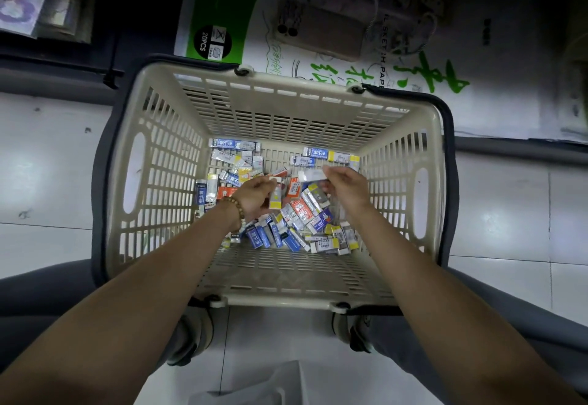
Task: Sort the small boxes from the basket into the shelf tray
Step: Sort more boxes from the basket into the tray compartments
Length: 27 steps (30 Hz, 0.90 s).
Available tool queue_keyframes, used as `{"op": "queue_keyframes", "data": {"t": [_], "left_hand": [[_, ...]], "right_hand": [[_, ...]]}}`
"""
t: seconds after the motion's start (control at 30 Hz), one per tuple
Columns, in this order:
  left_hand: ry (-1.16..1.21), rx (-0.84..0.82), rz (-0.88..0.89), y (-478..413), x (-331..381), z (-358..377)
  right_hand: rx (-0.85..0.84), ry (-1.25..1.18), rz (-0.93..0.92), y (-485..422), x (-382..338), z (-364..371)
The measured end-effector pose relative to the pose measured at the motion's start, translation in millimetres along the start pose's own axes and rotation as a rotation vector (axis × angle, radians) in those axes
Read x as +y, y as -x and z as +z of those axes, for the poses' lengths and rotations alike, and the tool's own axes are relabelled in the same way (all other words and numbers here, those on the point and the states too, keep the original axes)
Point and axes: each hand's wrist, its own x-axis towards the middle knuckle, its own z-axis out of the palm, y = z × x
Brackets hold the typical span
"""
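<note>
A beige slotted plastic basket (pixel 165 163) stands on the floor between my feet. Several small boxes (pixel 302 210), blue, orange, yellow and white, lie scattered over its bottom. Both my hands reach down inside it. My left hand (pixel 254 194), with a bead bracelet on the wrist, grips a yellow and white small box (pixel 276 199) upright. My right hand (pixel 345 186) pinches a pale, whitish small box (pixel 313 176) just above the pile. No shelf tray is visible.
White floor tiles (pixel 47 182) surround the basket. Behind it lie a green and white sketch-paper pack (pixel 219 16) and a brown phone-like case (pixel 321 32). My shoes (pixel 191 338) sit at the basket's near edge, and a white object (pixel 254 385) lies below them.
</note>
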Motion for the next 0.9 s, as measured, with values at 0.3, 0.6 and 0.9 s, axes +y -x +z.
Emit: {"op": "queue_keyframes", "data": {"t": [0.3, 0.6, 0.9], "left_hand": [[0.002, 0.128, 0.075, -5, -1, -8], [0.039, 0.081, 0.063, -2, -5, -7], [-0.11, 0.137, 0.1, 24, 20, -7]], "right_hand": [[-0.036, 0.227, 0.027, -1, 20, 16], [0.034, 0.636, -0.021, -21, 52, 5], [0.094, 0.345, 0.024, -17, 18, 10]]}}
